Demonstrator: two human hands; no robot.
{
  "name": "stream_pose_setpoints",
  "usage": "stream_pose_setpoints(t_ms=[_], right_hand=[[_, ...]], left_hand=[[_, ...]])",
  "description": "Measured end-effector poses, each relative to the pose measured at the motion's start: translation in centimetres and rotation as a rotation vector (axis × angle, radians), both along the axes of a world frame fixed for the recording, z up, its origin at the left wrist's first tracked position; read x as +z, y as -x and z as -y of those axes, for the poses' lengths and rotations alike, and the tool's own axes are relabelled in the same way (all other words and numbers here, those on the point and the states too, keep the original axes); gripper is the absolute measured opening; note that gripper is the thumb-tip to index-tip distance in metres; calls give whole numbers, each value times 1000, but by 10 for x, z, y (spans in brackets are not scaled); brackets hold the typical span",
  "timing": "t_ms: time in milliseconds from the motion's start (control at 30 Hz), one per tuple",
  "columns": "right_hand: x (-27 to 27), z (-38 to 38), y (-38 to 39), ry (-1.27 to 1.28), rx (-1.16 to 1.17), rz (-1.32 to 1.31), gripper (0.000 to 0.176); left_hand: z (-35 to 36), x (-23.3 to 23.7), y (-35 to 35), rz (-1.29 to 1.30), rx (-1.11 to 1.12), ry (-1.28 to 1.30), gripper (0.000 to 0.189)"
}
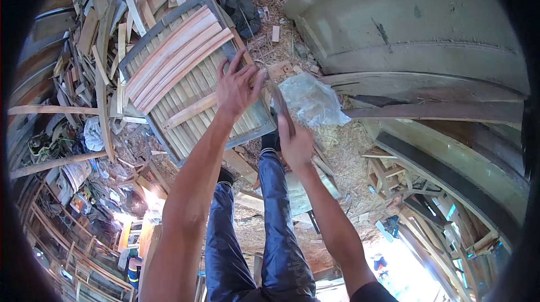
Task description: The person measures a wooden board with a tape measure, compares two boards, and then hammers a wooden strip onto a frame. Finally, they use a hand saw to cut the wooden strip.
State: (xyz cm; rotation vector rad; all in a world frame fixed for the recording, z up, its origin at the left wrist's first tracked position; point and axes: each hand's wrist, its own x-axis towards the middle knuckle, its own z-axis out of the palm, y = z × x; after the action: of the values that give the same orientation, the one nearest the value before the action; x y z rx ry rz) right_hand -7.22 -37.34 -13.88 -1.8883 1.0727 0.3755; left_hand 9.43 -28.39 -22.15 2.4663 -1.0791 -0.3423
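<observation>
My left hand (239, 87) lies over a pale wooden strip (191, 112), its fingers spread apart and slightly bent. That strip crosses a grey-framed slatted panel (185, 143) at a slant and emerges beyond my fingers. Several curved, pinkish wooden slats (177, 57) rest side by side on the upper part of the panel. In my right hand (296, 145), the fingers are wrapped round a long, dark brown, wood-like piece (283, 108). Its far end points up toward my left thumb, just past the panel's right edge.
Scrap wood (104, 26) is heaped at upper left. A clear plastic bag (312, 98) lies to the right of the panel, near a black bag (241, 9). Large greenish curved panels (410, 21) and long beams (439, 112) stand at right. Wood shavings cover the ground.
</observation>
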Motion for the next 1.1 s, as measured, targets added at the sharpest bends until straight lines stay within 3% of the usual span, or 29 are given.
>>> stream_pose_setpoints(t_ms=[100, 167, 233, 300, 333, 400, 500, 667, 733, 800, 867, 900, 967, 1000, 1100], right_hand=[[9, -11, 0, 73, -33, 93, 33], [18, -32, 66, 14, -121, 152, 35], [32, -28, 72, -24, -137, 194, 35], [40, -24, 78, -66, -94, 13, 34], [27, -23, 63, 36, -114, 108, 32], [14, -6, 14, 44, -30, 41, 30], [9, -9, 13, 84, -20, 154, 29], [17, -32, 111, -78, -210, 154, 27], [-2, -23, 102, 49, -116, 220, 26], [-8, -5, 40, 113, -23, 209, 27], [11, 14, -19, -25, 52, -118, 28], [6, 7, -9, -32, 40, -116, 28], [-14, -10, 38, 129, 2, 170, 28], [-24, -21, 78, 61, -51, 260, 28], [-17, -30, 132, -36, -148, 244, 28]], left_hand=[[0, 8, -3, -24, -35, -82, 22], [0, 4, 0, -30, -22, -57, 22], [3, 2, -6, -39, 6, -38, 22], [3, -1, -1, 0, 17, 5, 21], [2, -1, -1, 1, 2, 6, 20], [2, 2, -3, -15, 5, -12, 20], [5, 6, -1, -46, -9, -38, 20], [2, 5, -3, -58, -2, -45, 19], [6, 5, -1, 13, -8, -56, 18], [5, 3, 1, 14, 10, -23, 19], [3, 1, 0, 32, 3, 0, 21], [2, 1, 1, 34, -9, -5, 21], [2, 2, 0, 21, -1, 12, 22], [2, 2, 2, 19, -4, 17, 22], [0, -3, 1, 42, 24, 24, 24]])
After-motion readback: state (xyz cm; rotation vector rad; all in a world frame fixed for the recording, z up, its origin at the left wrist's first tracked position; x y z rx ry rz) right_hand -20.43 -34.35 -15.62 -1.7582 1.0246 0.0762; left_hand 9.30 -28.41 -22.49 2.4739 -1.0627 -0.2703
